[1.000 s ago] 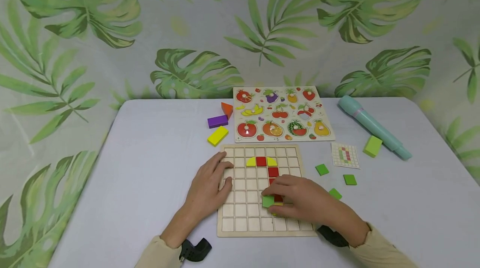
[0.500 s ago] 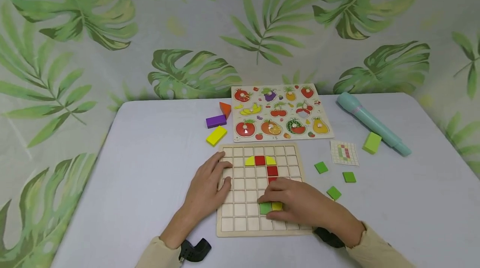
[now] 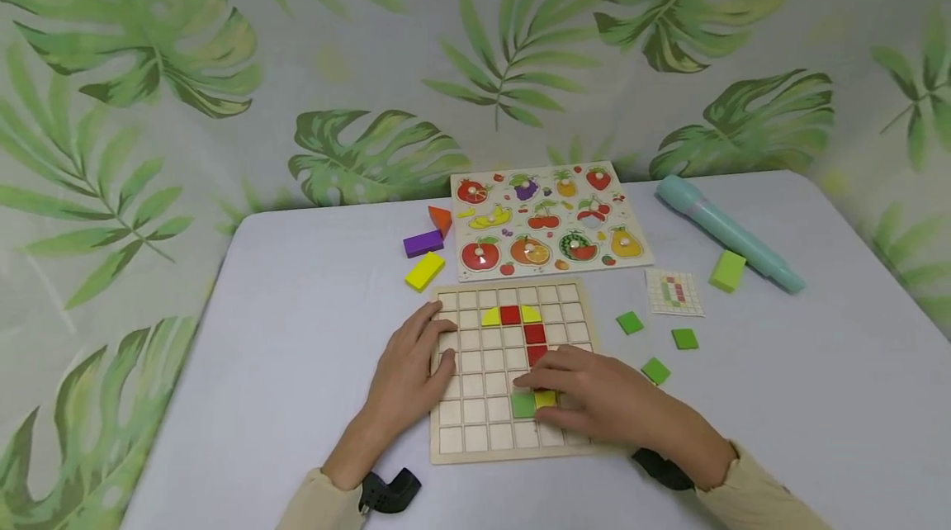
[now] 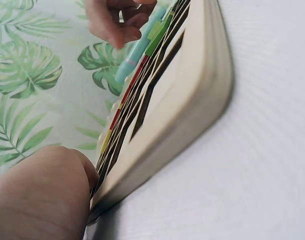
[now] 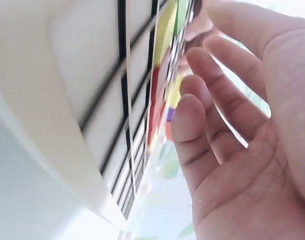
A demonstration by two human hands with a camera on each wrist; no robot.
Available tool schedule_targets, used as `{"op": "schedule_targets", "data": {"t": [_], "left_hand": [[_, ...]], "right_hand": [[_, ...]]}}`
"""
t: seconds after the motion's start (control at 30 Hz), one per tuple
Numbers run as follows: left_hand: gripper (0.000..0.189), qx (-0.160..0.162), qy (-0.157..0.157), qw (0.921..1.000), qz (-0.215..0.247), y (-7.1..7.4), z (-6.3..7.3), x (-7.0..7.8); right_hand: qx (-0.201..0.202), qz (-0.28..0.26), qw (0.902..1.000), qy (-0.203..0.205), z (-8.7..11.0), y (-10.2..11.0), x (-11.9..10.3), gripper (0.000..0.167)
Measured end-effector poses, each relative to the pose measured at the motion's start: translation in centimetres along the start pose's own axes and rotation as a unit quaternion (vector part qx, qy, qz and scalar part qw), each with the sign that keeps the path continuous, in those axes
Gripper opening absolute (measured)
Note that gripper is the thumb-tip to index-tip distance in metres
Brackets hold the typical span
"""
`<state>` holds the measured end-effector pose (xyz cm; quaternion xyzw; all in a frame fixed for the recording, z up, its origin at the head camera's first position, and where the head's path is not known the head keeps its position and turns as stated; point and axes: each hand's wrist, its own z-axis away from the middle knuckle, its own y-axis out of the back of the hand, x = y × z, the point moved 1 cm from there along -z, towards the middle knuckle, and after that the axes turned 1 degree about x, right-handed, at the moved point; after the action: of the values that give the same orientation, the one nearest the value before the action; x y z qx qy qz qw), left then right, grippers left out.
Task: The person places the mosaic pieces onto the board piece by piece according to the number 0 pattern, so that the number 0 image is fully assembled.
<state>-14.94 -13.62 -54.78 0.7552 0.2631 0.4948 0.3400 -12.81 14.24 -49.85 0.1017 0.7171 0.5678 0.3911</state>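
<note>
A square wooden grid board [image 3: 483, 433] lies on the table. My left hand [image 3: 407, 361] rests on its left edge, fingers spread and relaxed. Over the lower right part hovers my right hand [image 3: 594, 394], thumb and fingers apart with nothing between them. A green square tile [image 3: 523, 405] sits in a cell just left of its fingertips, beside a yellow tile [image 3: 545, 399] partly hidden by the hand. Red tiles [image 3: 535, 333] run down one column, partly covered by the hand. Above them, a red tile [image 3: 510, 315] stands between two yellow rounded tiles [image 3: 490, 317].
Several loose green tiles [image 3: 630, 322] lie right of the board, near a small pattern card [image 3: 674, 293]. A green block [image 3: 727, 271] and a teal microphone-shaped object [image 3: 728, 233] lie beyond. Behind the board are a fruit puzzle [image 3: 550, 220] and yellow [image 3: 425, 272], purple [image 3: 423, 243] and orange [image 3: 440, 220] blocks.
The green tile, earlier raised at my right fingertips, now lies flat in its cell. My right fingers have come away from it. My left hand has stayed on the board; the head view has shifted slightly.
</note>
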Motion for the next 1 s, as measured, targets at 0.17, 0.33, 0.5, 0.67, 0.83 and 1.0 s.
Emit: {"op": "schedule_targets", "data": {"t": [0.17,0.33,0.5,0.67,0.83,1.0], "left_hand": [[0.028,0.003,-0.009,1.0,0.0,-0.3,-0.1,-0.3],[0.029,0.003,-0.013,0.9999,0.004,-0.2,0.0,-0.5],[0.032,0.002,-0.008,1.0,0.001,-0.1,0.6,-0.5],[0.035,0.018,-0.004,0.9998,-0.007,0.2,1.1,-0.5],[0.038,0.032,-0.003,0.9994,-0.016,0.3,1.6,-0.5],[0.038,0.032,-0.003,0.9994,-0.015,0.4,1.7,-0.6]], "right_hand": [[0.01,-0.001,0.9993,0.037,0.6,-0.9,-0.4,0.029],[0.012,0.005,0.9994,0.033,0.9,-1.3,-0.9,0.028],[0.008,-0.003,0.9998,0.019,1.5,-1.6,-1.3,0.03],[0.02,-0.011,0.9997,0.004,1.9,-2.0,-1.7,0.032],[0.027,-0.013,0.9995,-0.01,2.2,-2.1,-1.9,0.035],[0.036,-0.016,0.9992,-0.006,2.6,-2.0,-1.6,0.036]]}}
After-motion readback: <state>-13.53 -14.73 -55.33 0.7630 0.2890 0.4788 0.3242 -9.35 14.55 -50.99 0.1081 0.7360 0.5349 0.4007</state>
